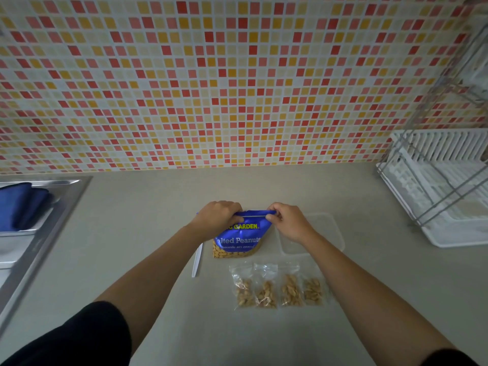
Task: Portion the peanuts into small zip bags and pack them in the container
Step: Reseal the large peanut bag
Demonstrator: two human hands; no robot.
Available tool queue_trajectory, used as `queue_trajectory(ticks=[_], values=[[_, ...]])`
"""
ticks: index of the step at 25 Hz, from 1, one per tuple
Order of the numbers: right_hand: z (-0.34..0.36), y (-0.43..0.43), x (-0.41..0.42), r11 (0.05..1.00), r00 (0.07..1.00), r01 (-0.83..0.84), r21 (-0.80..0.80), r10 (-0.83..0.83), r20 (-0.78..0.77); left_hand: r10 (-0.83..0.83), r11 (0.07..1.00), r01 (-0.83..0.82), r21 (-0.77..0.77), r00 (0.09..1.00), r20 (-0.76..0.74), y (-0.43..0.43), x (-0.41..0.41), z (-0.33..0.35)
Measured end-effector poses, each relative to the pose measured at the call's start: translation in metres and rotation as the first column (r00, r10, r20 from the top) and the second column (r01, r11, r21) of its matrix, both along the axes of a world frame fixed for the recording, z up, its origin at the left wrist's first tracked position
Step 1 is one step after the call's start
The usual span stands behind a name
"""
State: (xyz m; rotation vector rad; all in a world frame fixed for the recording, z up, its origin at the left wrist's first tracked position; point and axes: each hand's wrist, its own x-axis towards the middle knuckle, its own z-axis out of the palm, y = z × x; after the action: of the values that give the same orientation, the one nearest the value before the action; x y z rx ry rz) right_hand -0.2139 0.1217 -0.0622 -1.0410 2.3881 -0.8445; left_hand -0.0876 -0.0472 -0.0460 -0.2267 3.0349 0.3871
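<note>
Four filled zip bags [266,291] are lying toward the front edge of the desk [148,196] while I am pinching the top strip of the upright peanut bag [237,243] with my left hand [219,216] and right hand [287,224], likely sealing it against spills, just beside the container [327,233].

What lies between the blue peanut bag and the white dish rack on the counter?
In the head view, the clear plastic container lies between the peanut bag and the dish rack, partly behind the right hand.
</note>
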Motion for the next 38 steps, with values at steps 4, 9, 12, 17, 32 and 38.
queue_trajectory(ticks=[4, 9, 12, 17, 32, 38], values=[[0.006, 0.002, 0.0, 0.996, 0.995, -0.087, -0.016, 0.086, -0.053, -0.026, 0.997, 0.017, 0.08, 0.994, 0.107, -0.002, -0.002, 0.005], [0.01, -0.013, 0.007, 0.983, 0.981, -0.181, 0.035, 0.183, -0.068, -0.042, 0.997, 0.036, 0.066, 0.994, 0.105, 0.001, -0.009, 0.006], [0.013, -0.019, 0.004, 0.973, 0.967, -0.205, 0.105, 0.218, -0.132, -0.029, 0.998, 0.026, 0.054, 0.997, 0.066, -0.004, -0.005, 0.007], [0.009, -0.008, 0.007, 0.94, 0.884, -0.308, 0.147, 0.34, -0.321, -0.101, 0.993, 0.092, -0.073, 0.987, -0.123, -0.006, 0.011, -0.009], [0.013, -0.009, 0.0, 0.958, 0.942, -0.255, 0.133, 0.277, -0.19, 0.17, 0.917, -0.177, 0.359, 0.984, 0.051, -0.04, 0.036, 0.011], [0.016, -0.011, -0.001, 0.953, 0.94, -0.269, 0.14, 0.291, -0.176, 0.199, 0.954, -0.184, 0.239, 0.979, -0.041, -0.035, 0.04, 0.004]])
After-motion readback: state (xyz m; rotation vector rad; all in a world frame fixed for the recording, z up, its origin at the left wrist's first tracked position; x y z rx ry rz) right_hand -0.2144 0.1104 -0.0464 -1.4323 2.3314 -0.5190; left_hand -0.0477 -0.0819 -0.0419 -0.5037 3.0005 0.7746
